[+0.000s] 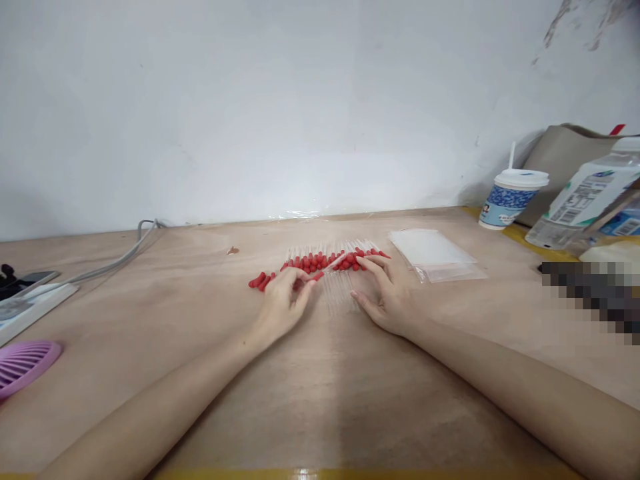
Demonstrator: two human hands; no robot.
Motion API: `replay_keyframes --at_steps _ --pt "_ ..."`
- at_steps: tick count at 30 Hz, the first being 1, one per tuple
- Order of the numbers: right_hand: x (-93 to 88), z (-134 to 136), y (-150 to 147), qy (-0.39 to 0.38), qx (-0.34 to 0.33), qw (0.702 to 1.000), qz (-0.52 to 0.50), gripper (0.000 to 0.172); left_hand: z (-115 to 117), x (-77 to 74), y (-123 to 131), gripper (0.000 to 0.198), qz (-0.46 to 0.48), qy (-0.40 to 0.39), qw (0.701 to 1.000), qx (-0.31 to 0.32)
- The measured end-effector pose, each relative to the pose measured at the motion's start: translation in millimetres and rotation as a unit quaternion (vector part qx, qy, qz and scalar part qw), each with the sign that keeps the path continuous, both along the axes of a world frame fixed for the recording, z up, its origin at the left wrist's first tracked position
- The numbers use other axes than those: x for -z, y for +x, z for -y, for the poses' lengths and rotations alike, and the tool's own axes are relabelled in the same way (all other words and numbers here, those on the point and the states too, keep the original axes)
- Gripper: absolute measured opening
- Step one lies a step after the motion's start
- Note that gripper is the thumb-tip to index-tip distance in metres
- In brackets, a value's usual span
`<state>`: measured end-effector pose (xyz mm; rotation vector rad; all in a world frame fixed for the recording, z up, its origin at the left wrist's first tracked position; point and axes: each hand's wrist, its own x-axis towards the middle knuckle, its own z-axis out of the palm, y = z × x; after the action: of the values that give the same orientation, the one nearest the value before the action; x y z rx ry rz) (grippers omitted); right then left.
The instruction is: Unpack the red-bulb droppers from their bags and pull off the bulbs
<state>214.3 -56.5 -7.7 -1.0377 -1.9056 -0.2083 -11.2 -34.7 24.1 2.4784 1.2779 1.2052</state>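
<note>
My left hand (286, 300) pinches the red end of a dropper (318, 275), whose clear thin stem slants up to the right over the pile. Beyond both hands lies a row of red-ended droppers (313, 261), their clear stems pointing toward the wall. Several loose clear tubes (337, 293) lie side by side between the hands. My right hand (385, 293) rests at the right end, thumb and fingers apart, with the fingertips close to the red ends and the tubes; whether they touch is unclear. A few more red pieces (259, 281) sit left of my left hand.
Flat clear plastic bags (433, 250) lie stacked at the right. Farther right stand a paper cup with a straw (513, 200) and a plastic bottle (585, 197). At left are a grey cable (115, 257), a white power strip (37, 310) and a pink slatted object (27, 367).
</note>
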Motion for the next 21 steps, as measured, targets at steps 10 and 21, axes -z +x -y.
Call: replay_keyframes --at_steps 10,21 --pt "2.3 -4 1 0.056 -0.019 0.991 0.118 0.014 7 24.1 -2 0.004 -0.041 0.058 0.988 0.134" --pt "-2.5 4 -6 0.002 -0.097 0.987 0.127 0.017 0 25.5 7 0.017 -0.088 0.162 0.969 0.167"
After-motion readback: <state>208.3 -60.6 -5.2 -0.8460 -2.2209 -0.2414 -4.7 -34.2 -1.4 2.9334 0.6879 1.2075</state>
